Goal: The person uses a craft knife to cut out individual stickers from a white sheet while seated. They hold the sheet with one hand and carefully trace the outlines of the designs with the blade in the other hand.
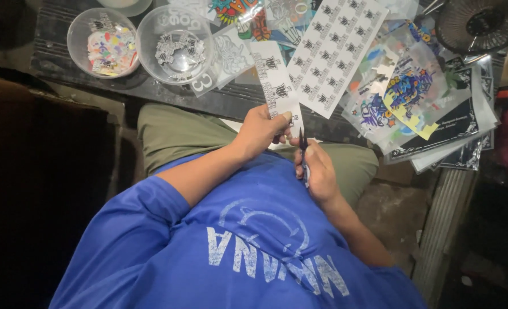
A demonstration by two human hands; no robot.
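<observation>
Pinching a narrow sticker strip (277,86) near its lower end, the left hand (260,133) holds it up over the lap, fingers (281,119) pressed against the strip's near edge. The strip is white with a column of small black prints and reaches from the hand up toward the counter (151,88). The right hand (318,171) sits just beside the left, fingers closed around small scissors (303,150); the dark blades point up and meet the strip's bottom end. Whether the blades are parted cannot be told.

Both hands hang above olive trousers (171,131), with a blue shirt (208,252) below them in view.

On the counter beyond lie a larger white sheet (337,51) of the same black prints, just right of the strip, and a heap of colourful sticker sheets (408,91) further right. Two clear bowls (177,43) stand at the left: one holds black-and-white cutouts, the other coloured ones. A dark fan (483,23) sits at the top right corner.
</observation>
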